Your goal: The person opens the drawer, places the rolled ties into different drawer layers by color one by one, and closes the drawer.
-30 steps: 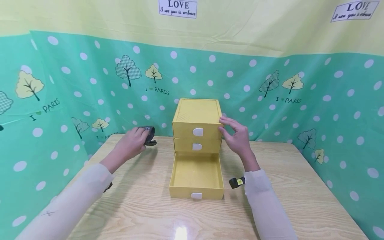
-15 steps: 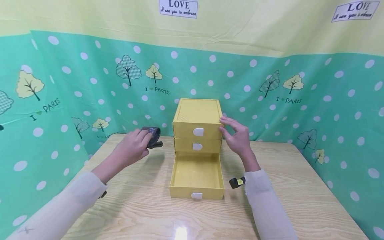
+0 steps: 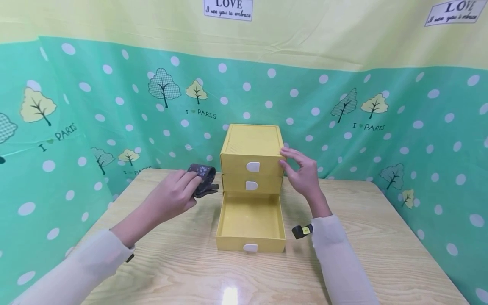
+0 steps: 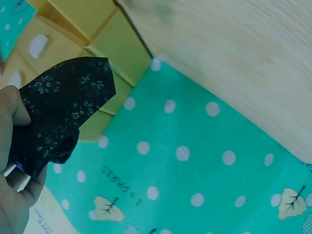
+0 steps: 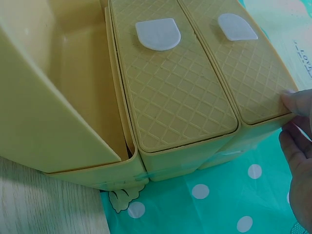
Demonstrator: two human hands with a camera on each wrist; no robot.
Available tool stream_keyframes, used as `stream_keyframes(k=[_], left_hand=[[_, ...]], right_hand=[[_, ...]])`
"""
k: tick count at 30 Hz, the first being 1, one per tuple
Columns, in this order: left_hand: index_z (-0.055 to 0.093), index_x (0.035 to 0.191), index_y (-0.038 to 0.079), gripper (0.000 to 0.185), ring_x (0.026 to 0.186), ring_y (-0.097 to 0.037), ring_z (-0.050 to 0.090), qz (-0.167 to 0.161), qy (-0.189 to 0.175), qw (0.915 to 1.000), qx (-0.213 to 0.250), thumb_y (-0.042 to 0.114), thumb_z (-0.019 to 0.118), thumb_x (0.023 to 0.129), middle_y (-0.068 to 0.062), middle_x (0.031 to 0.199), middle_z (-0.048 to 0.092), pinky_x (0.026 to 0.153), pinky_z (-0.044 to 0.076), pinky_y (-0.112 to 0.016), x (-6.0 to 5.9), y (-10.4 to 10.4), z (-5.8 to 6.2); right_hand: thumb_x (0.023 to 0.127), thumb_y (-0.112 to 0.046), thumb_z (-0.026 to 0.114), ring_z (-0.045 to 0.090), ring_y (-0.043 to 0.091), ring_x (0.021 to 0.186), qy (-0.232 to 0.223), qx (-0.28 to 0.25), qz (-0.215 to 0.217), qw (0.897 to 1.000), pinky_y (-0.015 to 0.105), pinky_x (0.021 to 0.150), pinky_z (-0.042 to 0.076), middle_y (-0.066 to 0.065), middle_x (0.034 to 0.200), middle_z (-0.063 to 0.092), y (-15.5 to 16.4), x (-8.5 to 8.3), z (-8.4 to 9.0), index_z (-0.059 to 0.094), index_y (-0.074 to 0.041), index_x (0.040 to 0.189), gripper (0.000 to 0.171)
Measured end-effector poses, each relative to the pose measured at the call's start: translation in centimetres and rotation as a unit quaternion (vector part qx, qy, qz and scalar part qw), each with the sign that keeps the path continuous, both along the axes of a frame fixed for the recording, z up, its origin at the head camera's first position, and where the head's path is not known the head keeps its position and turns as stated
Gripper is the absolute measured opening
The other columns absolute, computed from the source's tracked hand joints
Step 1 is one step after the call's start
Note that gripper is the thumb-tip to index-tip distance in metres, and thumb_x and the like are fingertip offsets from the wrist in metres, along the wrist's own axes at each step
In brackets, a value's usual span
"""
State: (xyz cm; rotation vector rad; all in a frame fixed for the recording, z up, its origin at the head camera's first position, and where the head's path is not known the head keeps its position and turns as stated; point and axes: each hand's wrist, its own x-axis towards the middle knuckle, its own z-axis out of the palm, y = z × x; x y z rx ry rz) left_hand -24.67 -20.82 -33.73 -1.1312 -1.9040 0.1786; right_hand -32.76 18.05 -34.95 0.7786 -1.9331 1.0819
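My left hand holds a rolled dark necktie with a small pale flower pattern, in the air just left of the yellow drawer cabinet. In the left wrist view the thumb presses on the necktie, and its wide end sticks out past the fingers. My right hand grips the cabinet's upper right front corner, thumb on the front face and fingers at the side. The bottom drawer is pulled out, with its bare inside showing. The two upper drawers are pushed in.
Under the cabinet is a light wooden table. A green and yellow curtain with dots and trees hangs close behind it and along both sides. Each wrist carries a dark strap.
My left hand has carried the necktie to the right, toward the cabinet. The right hand has stayed on the corner, and the drawers stand as before.
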Motion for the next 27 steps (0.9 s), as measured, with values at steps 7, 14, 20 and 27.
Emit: stream_keyframes(k=[7,14,20,27], left_hand=[[0.064,0.106,-0.009,0.04,0.08,-0.034,0.063,-0.019,0.021,0.9996,-0.002,0.013,0.058,0.074,-0.021,0.096,0.067,0.063,0.064,-0.04,1.7,1.2,0.3],[0.065,0.105,-0.008,0.039,0.078,-0.032,0.062,-0.036,0.042,0.9984,-0.005,0.012,0.055,0.073,-0.019,0.096,0.068,0.06,0.062,-0.037,2.0,3.0,-0.2],[0.066,0.107,-0.007,0.042,0.081,-0.03,0.063,-0.042,0.052,0.9976,-0.013,0.013,0.066,0.069,-0.017,0.097,0.069,0.064,0.064,-0.036,1.5,4.7,-1.1],[0.067,0.107,-0.003,0.051,0.082,-0.027,0.063,-0.046,0.054,0.9975,-0.007,0.019,0.08,0.064,-0.014,0.099,0.069,0.066,0.063,-0.033,0.9,6.9,-2.1]], right_hand=[[0.088,0.0,0.079,0.065,0.03,0.122,0.007,0.0,-0.001,1.0,0.029,0.111,0.053,0.013,0.126,0.071,0.0,-0.2,-0.1,0.074,0.002,0.117,0.03],[0.088,0.001,0.079,0.065,0.03,0.123,0.006,-0.002,-0.001,1.0,0.03,0.111,0.053,0.013,0.126,0.071,0.1,-0.2,-0.2,0.074,0.002,0.117,0.03],[0.088,0.001,0.079,0.065,0.029,0.123,0.004,-0.005,-0.001,1.0,0.029,0.111,0.053,0.013,0.126,0.071,0.0,-0.2,-0.2,0.074,0.002,0.117,0.03],[0.088,0.0,0.079,0.066,0.03,0.122,0.009,-0.003,-0.003,1.0,0.031,0.11,0.054,0.013,0.125,0.072,0.0,-0.2,-0.1,0.074,0.001,0.117,0.029]])
